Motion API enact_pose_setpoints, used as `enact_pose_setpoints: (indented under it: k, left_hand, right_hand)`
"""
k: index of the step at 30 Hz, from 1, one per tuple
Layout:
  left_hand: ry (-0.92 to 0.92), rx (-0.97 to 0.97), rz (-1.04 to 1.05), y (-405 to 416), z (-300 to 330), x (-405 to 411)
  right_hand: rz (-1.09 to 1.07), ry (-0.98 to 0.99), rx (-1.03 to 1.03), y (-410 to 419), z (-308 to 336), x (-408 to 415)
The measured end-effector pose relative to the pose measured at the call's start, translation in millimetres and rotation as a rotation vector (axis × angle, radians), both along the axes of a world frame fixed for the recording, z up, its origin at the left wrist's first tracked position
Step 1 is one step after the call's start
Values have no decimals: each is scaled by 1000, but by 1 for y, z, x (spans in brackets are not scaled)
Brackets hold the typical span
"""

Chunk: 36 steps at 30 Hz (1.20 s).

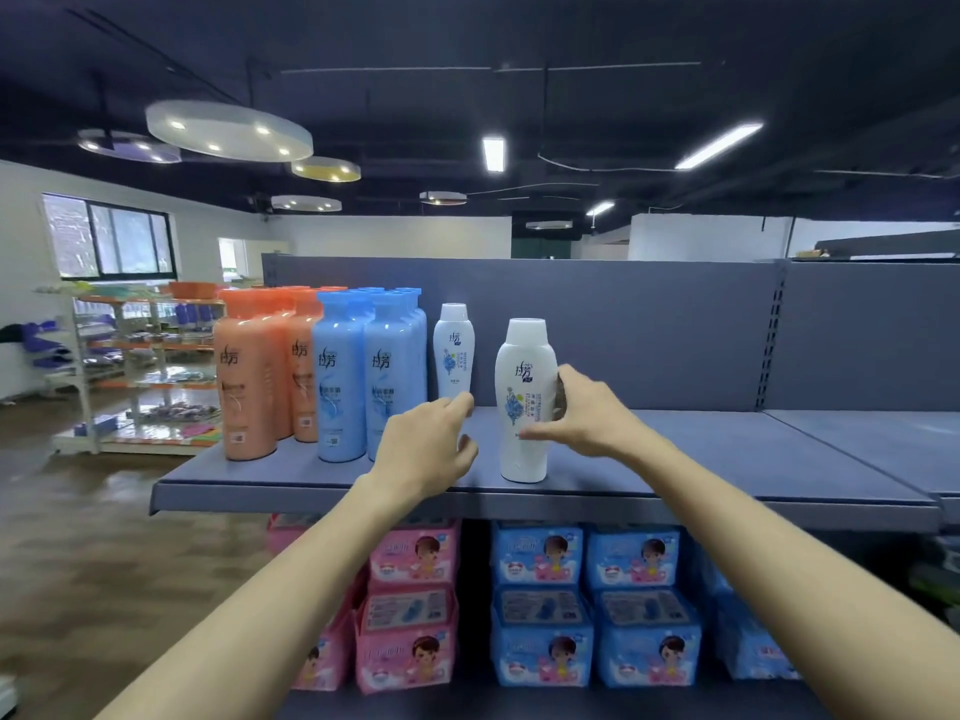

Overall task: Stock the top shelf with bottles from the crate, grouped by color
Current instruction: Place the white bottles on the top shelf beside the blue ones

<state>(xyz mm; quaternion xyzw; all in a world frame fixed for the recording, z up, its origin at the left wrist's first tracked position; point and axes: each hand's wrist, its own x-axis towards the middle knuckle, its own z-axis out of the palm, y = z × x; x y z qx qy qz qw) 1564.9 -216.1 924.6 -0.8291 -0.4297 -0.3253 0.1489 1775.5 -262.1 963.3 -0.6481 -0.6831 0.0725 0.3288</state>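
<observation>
On the grey top shelf (727, 459), orange bottles (249, 387) stand at the left with blue bottles (363, 376) beside them. Right of the blue ones a white bottle (453, 350) stands upright; my left hand (431, 449) curls round its lower part, and a strip of white shows between finger and thumb. A second white bottle (524, 402) stands nearer the front edge. My right hand (582, 413) grips its right side, thumb across the label and fingers behind. The crate is out of view.
The shelf's right half and the neighbouring shelf section (883, 444) hold nothing. Below are pink packs (410, 605) and blue packs (592, 600). A grey back panel (649, 330) rises behind the bottles. Another rack (145, 366) stands far left across the wooden floor.
</observation>
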Motion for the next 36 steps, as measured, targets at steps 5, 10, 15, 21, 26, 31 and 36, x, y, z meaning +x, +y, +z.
enact_pose_setpoints:
  k: [5,10,15,21,26,31,36]
  left_hand:
    - [-51,-120,14,22,-13,7]
    - [-33,-67,77,39,-28,12]
    - [-97,-60,44,54,-32,15]
    - [-84,-29,32,69,-30,23]
    - [-70,-48,21,82,-29,29]
    - [-94,-11,-6,86,-32,30]
    - [-94,28,-17,88,-34,30]
  right_hand:
    - [7,31,-26,8,-38,1]
    - [-25,115,13,29,-46,1]
    - [-56,137,29,65,-49,-4]
    - [-49,126,14,110,-46,-12]
    - [-27,118,-1,147,-48,-19]
    - [-14,118,-19,176,-48,-28]
    - [6,101,-23,195,-48,-37]
